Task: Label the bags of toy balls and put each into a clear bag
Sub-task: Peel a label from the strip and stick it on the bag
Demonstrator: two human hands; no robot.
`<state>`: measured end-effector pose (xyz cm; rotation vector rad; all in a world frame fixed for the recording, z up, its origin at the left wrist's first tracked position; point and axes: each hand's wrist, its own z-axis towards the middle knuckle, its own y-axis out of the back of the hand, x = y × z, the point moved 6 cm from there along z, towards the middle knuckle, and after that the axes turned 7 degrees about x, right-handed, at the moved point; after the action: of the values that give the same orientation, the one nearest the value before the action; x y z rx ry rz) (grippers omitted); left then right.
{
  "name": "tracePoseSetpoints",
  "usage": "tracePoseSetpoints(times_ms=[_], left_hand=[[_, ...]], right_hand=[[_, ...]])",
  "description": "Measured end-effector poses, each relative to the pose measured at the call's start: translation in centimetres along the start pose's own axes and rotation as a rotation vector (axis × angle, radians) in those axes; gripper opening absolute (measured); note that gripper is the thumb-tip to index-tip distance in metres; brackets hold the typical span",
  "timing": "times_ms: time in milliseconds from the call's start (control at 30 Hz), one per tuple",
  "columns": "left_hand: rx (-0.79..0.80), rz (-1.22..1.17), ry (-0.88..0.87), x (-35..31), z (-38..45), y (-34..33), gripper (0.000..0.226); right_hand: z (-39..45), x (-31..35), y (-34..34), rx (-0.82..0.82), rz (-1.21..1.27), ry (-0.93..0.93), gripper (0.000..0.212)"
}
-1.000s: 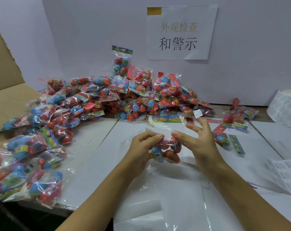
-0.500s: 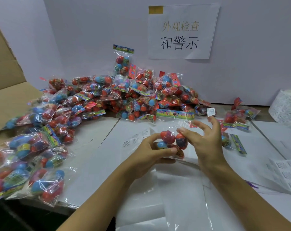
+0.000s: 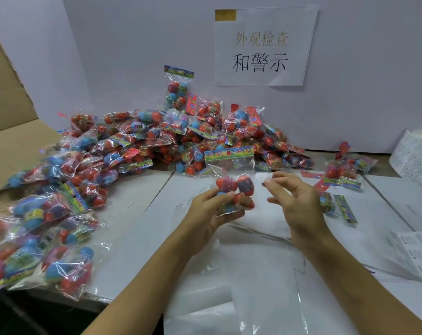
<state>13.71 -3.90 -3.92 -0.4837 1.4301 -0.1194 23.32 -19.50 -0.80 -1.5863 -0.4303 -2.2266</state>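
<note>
Balls [image 3: 236,192] held in left hand [image 3: 205,211]: red, blue, striped bands; header card [image 3: 229,153] above hand: green-blue, cartoon print; label roll [image 3: 415,158] far right of right hand [image 3: 299,204]: white, grey print.

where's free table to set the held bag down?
Free: white sheet between the left pile and the left hand. Clear bags cover the table between the forearms. Crowded: back pile, label sheets on the right.

Your right hand [image 3: 299,204] has let go of the bag of toy balls [image 3: 234,192] and drawn aside, fingers loosely curled. Your left hand [image 3: 210,211] now grips the bag alone, raised upright.
</note>
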Motion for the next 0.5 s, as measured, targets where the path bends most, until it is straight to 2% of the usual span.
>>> tracePoseSetpoints(times_ms=[67, 200, 433, 500], left_hand=[[-0.007, -0.008, -0.015, -0.1, 0.1, 0.1, 0.029], [-0.007, -0.001, -0.043, -0.6, -0.1, 0.1, 0.021], [-0.014, 0.016, -0.013, -0.2, 0.0, 0.1, 0.017], [-0.011, 0.043, -0.031, -0.3, -0.1, 0.1, 0.021]], right_hand=[[-0.3, 0.5, -0.8, 0.101, -0.124, 0.033, 0.009], [-0.9, 0.5, -2.0, 0.224, -0.203, 0.022, 0.01], [-1.3, 0.8, -2.7, 0.268, -0.254, 0.006, 0.011], [-1.3, 0.8, -2.6, 0.266, -0.285, 0.017, 0.012]])
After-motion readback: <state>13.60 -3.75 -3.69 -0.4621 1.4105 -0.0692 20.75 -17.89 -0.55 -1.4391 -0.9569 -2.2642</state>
